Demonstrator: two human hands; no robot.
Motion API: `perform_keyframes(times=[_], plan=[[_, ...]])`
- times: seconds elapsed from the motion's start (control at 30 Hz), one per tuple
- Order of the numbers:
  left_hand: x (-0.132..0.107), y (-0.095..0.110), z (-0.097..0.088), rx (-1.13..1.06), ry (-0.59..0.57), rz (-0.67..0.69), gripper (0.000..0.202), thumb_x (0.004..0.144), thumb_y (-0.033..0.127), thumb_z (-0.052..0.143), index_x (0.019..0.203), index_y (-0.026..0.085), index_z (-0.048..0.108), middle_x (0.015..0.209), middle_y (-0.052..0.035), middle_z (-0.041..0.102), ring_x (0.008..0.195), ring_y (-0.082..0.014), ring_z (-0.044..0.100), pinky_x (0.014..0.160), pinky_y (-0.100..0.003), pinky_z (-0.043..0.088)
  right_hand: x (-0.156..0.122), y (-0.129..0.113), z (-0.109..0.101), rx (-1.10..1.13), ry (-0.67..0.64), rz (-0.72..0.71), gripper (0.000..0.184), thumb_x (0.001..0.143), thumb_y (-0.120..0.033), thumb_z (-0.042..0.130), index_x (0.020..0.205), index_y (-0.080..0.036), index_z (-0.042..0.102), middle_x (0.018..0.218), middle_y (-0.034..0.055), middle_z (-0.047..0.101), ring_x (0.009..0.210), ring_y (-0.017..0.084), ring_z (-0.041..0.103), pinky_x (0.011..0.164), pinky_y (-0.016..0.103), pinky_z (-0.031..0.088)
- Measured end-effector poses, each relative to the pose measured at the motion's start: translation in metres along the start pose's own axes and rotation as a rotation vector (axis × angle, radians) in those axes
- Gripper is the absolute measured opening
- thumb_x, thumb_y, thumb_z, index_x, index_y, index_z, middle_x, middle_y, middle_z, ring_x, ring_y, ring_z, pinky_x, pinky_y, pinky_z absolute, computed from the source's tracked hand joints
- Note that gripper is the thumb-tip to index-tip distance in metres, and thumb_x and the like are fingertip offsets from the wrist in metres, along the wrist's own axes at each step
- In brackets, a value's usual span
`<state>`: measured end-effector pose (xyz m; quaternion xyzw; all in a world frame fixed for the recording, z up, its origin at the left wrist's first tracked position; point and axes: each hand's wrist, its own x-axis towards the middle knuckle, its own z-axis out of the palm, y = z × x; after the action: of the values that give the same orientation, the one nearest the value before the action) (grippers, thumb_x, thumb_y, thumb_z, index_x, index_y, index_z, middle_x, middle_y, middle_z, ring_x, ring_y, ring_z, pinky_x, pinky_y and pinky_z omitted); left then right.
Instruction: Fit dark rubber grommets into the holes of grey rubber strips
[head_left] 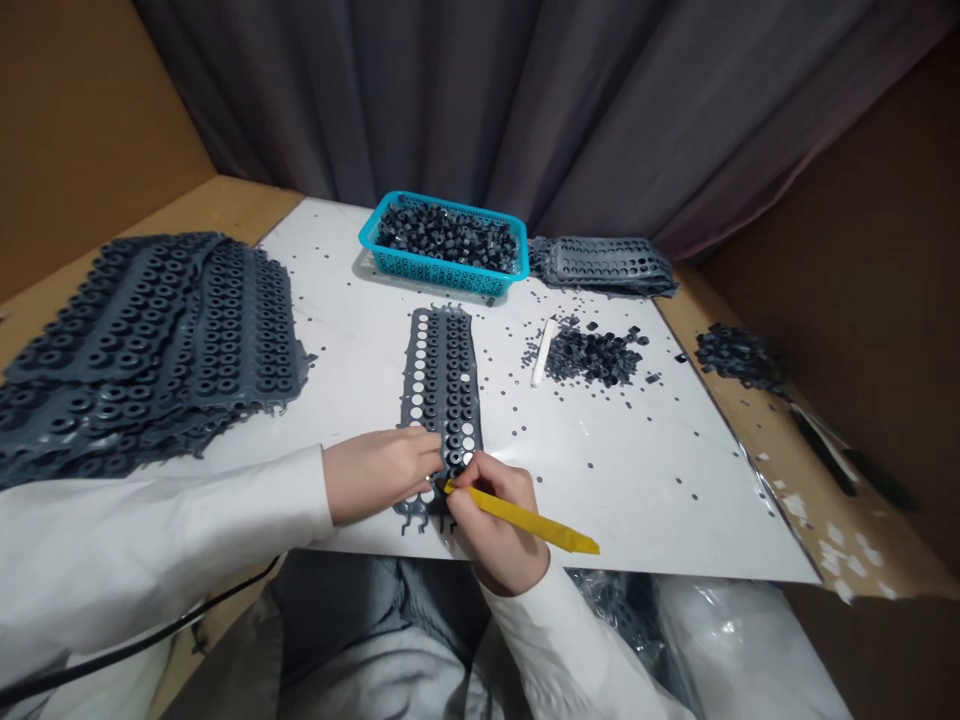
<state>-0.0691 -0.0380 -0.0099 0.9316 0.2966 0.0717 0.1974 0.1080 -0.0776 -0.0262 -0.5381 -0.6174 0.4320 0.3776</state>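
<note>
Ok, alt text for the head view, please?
A right hand holds a yellow pen-like tool at a narrow dark grey sheet of moulded rings on a white surface, left hand over the sheet. Behind stands a turquoise plastic basket of small dark pieces.

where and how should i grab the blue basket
Likely by the rim at both short ends, from above: the blue basket stands upright, longer than wide, full of dark pieces, so a two-sided grip should keep it level.

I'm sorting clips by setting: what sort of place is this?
Likely a workshop bench for moulded-looking parts: stacked gray ring-studded sheets, a blue basket of loose dark pieces, and a yellow tool in the right hand.
</note>
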Motion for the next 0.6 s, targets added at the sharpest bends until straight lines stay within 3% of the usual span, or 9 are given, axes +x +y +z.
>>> perform_keyframes(times=[0.07, 0.17, 0.27, 0.33, 0.4, 0.47, 0.6], plan=[[0.000, -0.002, 0.002, 0.076, 0.017, 0.087, 0.020, 0.089, 0.013, 0.043, 0.078, 0.014, 0.060, 0.076, -0.0069, 0.058, 0.074, -0.0183, 0.055, 0.067, -0.027, 0.045, 0.000, 0.000, 0.001, -0.014, -0.001, -0.004, 0.011, 0.064, -0.012, 0.049, 0.056, -0.018, 0.045, 0.048, -0.0065, 0.039, 0.046, 0.007, 0.034, 0.044, 0.019, 0.027], [-0.001, -0.007, -0.009, -0.111, 0.165, 0.085, 0.020, 0.089, 0.014, 0.044, 0.078, 0.014, 0.061, 0.075, -0.0055, 0.061, 0.072, -0.0149, 0.056, 0.068, -0.023, 0.046, -0.001, 0.000, 0.001, -0.036, 0.006, -0.011, 0.012, 0.064, -0.012, 0.050, 0.054, -0.018, 0.045, 0.047, -0.0067, 0.039, 0.045, 0.007, 0.033, 0.044, 0.019, 0.026], [-0.003, -0.015, -0.032, -0.491, 0.445, -0.273, 0.013, 0.084, 0.023, 0.054, 0.078, 0.014, 0.062, 0.070, -0.0021, 0.060, 0.066, -0.0115, 0.055, 0.062, -0.020, 0.045, -0.001, 0.000, 0.000, -0.036, 0.008, -0.005, 0.012, 0.063, -0.012, 0.050, 0.054, -0.018, 0.046, 0.046, -0.0061, 0.041, 0.044, 0.007, 0.036, 0.043, 0.019, 0.027], [-0.005, -0.020, -0.044, -0.810, 0.529, -0.558, 0.016, 0.080, 0.027, 0.058, 0.074, 0.013, 0.061, 0.061, 0.0000, 0.056, 0.056, -0.0093, 0.051, 0.052, -0.018, 0.043, -0.001, 0.000, -0.001, -0.006, -0.011, -0.005, 0.010, 0.064, -0.012, 0.050, 0.056, -0.017, 0.048, 0.048, -0.0053, 0.045, 0.045, 0.008, 0.038, 0.044, 0.019, 0.028], [-0.007, -0.023, -0.047, -1.164, 0.465, -0.752, 0.018, 0.077, 0.029, 0.060, 0.072, 0.011, 0.060, 0.058, -0.0001, 0.054, 0.049, -0.0074, 0.047, 0.046, -0.016, 0.040, -0.001, 0.000, -0.003, 0.043, -0.005, -0.004, 0.008, 0.065, -0.013, 0.050, 0.058, -0.017, 0.050, 0.049, -0.0047, 0.047, 0.045, 0.008, 0.039, 0.044, 0.019, 0.029], [-0.008, -0.023, -0.042, -1.448, 0.335, -0.861, 0.015, 0.072, 0.024, 0.061, 0.072, 0.009, 0.060, 0.062, -0.0032, 0.058, 0.048, -0.0068, 0.047, 0.043, -0.016, 0.040, 0.000, -0.001, -0.004, 0.079, 0.040, -0.001, 0.006, 0.066, -0.015, 0.051, 0.060, -0.017, 0.051, 0.049, -0.0049, 0.046, 0.045, 0.008, 0.039, 0.043, 0.020, 0.029], [-0.005, -0.018, -0.027, -1.689, 0.186, -0.864, 0.014, 0.060, 0.012, 0.056, 0.074, 0.011, 0.056, 0.072, -0.0075, 0.063, 0.052, -0.0102, 0.052, 0.043, -0.018, 0.042, 0.004, -0.002, -0.004, 0.060, 0.090, -0.004, 0.005, 0.066, -0.014, 0.052, 0.061, -0.017, 0.052, 0.048, -0.0060, 0.043, 0.044, 0.008, 0.035, 0.043, 0.020, 0.027]])
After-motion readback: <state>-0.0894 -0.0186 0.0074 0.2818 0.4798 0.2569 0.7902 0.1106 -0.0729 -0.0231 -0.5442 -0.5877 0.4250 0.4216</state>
